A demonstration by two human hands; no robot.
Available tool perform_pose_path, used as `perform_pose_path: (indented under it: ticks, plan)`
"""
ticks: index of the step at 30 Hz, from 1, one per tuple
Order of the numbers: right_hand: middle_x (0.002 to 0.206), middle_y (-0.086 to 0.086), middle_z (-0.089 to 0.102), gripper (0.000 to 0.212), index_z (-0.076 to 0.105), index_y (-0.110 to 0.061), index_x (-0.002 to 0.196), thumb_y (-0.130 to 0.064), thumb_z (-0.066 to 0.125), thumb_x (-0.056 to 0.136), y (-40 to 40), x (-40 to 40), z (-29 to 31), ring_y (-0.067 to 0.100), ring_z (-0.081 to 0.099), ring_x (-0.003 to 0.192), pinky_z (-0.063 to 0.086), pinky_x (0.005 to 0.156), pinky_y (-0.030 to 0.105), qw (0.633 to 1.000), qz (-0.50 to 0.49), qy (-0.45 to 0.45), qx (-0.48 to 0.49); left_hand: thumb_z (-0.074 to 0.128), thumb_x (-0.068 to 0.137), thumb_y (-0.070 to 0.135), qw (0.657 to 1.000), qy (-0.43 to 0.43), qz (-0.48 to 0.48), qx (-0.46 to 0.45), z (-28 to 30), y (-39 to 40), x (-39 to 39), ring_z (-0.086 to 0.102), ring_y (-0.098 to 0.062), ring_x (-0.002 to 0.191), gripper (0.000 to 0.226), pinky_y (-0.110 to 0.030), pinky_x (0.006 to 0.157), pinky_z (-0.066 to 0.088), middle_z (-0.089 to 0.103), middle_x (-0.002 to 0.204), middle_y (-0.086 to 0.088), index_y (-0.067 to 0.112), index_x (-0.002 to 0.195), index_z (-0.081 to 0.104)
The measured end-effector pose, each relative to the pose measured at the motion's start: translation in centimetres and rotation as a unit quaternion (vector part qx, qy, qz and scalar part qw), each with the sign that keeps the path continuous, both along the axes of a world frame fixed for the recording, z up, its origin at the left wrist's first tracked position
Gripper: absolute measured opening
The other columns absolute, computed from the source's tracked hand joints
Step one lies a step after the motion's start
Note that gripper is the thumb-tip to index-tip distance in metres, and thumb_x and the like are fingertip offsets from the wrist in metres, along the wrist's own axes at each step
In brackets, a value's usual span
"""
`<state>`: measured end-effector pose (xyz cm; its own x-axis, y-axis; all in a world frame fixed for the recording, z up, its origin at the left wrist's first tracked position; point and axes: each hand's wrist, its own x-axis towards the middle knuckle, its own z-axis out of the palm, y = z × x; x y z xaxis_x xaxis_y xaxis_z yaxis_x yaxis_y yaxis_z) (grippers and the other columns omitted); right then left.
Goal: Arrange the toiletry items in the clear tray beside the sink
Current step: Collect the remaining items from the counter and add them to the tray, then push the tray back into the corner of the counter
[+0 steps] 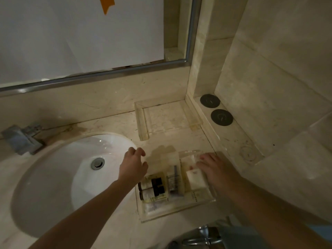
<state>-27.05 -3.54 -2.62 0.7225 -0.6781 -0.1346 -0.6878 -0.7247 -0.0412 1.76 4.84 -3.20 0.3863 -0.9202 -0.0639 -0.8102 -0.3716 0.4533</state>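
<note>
I have both bare forearms reaching forward toward the clear tray [177, 215], my left hand [133, 165] hovering just off its left edge with fingers loosely curled, my right hand [214, 168] lying flat, fingers straight, over its right side.

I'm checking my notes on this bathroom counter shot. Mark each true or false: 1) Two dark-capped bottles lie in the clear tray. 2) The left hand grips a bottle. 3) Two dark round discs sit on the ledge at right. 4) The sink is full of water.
1) True: the dark-capped bottles lie side by side in the clear tray.
2) False: the left hand holds nothing.
3) True: the dark round discs sit there.
4) False: the sink looks dry, drain showing.
</note>
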Motion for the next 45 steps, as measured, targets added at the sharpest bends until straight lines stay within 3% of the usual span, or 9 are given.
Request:
perform_pose_path:
  ticks: [6,8,12,16,22,32,34,38,45]
  plan:
    - [0.143,0.004,0.045,0.046,0.053,-0.030,0.131,-0.030,0.058,0.085,0.4,-0.8,-1.4,0.028,0.040,0.130,0.041,0.102,0.043,0.999,-0.039,-0.013,0.020,0.063,0.088,0.024,0.987,0.090,0.128,0.014,-0.4,1.2,1.1,0.053,-0.017,0.078,0.032,-0.030,0.073,0.042,0.055,0.109,-0.009,0.009,0.114,0.051]
    - [0.138,0.003,0.048,0.047,0.053,-0.025,0.130,-0.024,0.061,0.083,0.7,-0.7,-1.5,0.027,0.046,0.123,0.046,0.095,0.040,0.996,-0.082,-0.039,0.016,0.061,0.089,0.026,0.980,0.123,0.159,0.014,-0.5,1.8,1.3,0.054,-0.018,0.080,0.030,-0.028,0.073,0.040,0.060,0.099,-0.007,0.007,0.111,0.052]
    - [0.091,0.005,0.066,0.012,0.061,-0.015,0.099,-0.022,0.057,0.089,2.4,0.2,-1.5,0.019,0.061,0.074,0.053,0.062,0.035,0.916,-0.316,-0.239,0.067,0.056,0.091,0.032,0.966,0.181,0.174,0.065,-0.8,4.5,0.9,0.064,-0.025,0.079,0.021,-0.031,0.066,0.045,0.064,0.080,-0.004,0.011,0.088,0.055]
    - [0.069,-0.005,0.061,0.018,0.059,-0.018,0.078,-0.033,0.058,0.089,4.2,-0.4,-2.1,0.010,0.058,0.062,0.046,0.055,0.024,0.885,-0.347,-0.243,0.193,0.058,0.090,0.029,0.950,0.235,0.160,0.131,-1.1,7.7,-0.9,0.064,-0.015,0.055,0.022,-0.023,0.053,0.051,0.071,0.068,-0.005,0.010,0.081,0.062]
    - [0.066,0.000,0.061,0.023,0.056,-0.017,0.069,-0.025,0.056,0.090,2.8,0.0,-2.9,0.016,0.058,0.062,0.045,0.057,0.031,0.903,-0.343,-0.147,0.213,0.057,0.087,0.016,0.948,0.243,0.168,0.116,-1.2,7.5,-1.0,0.072,-0.022,0.062,0.020,-0.037,0.069,0.061,0.073,0.063,-0.007,0.004,0.073,0.065]
    - [0.054,-0.009,0.042,0.022,0.056,-0.015,0.064,-0.010,0.057,0.086,-1.0,1.9,-1.7,0.001,0.037,0.051,0.024,0.044,0.016,0.908,-0.355,-0.178,0.136,0.054,0.087,0.011,0.959,0.223,0.141,0.104,0.2,1.2,1.0,0.072,-0.022,0.065,0.019,-0.033,0.071,0.061,0.073,0.070,-0.011,0.005,0.075,0.067]
    - [0.058,-0.004,0.046,0.023,0.055,-0.018,0.063,-0.014,0.057,0.086,-2.4,2.4,-1.6,0.007,0.042,0.053,0.022,0.046,0.016,0.913,-0.358,-0.164,0.104,0.054,0.087,0.008,0.957,0.233,0.144,0.099,0.5,-0.5,1.5,0.073,-0.024,0.066,0.018,-0.034,0.072,0.062,0.073,0.071,-0.014,0.001,0.077,0.068]
    - [0.070,0.003,0.056,0.026,0.055,-0.023,0.061,-0.021,0.057,0.086,-4.1,3.2,-2.5,0.018,0.052,0.065,0.034,0.055,0.025,0.915,-0.375,-0.132,0.064,0.054,0.086,0.005,0.959,0.222,0.139,0.103,0.6,-2.8,2.3,0.073,-0.024,0.065,0.021,-0.035,0.071,0.062,0.074,0.069,-0.015,-0.002,0.074,0.069]
    - [0.073,0.003,0.056,0.025,0.055,-0.020,0.060,-0.017,0.058,0.086,-5.3,3.6,-3.9,0.016,0.052,0.062,0.023,0.046,0.018,0.892,-0.414,-0.150,0.101,0.055,0.088,0.010,0.957,0.223,0.140,0.122,-0.5,-3.7,2.1,0.073,-0.023,0.066,0.022,-0.034,0.071,0.062,0.074,0.070,-0.013,0.001,0.072,0.069]
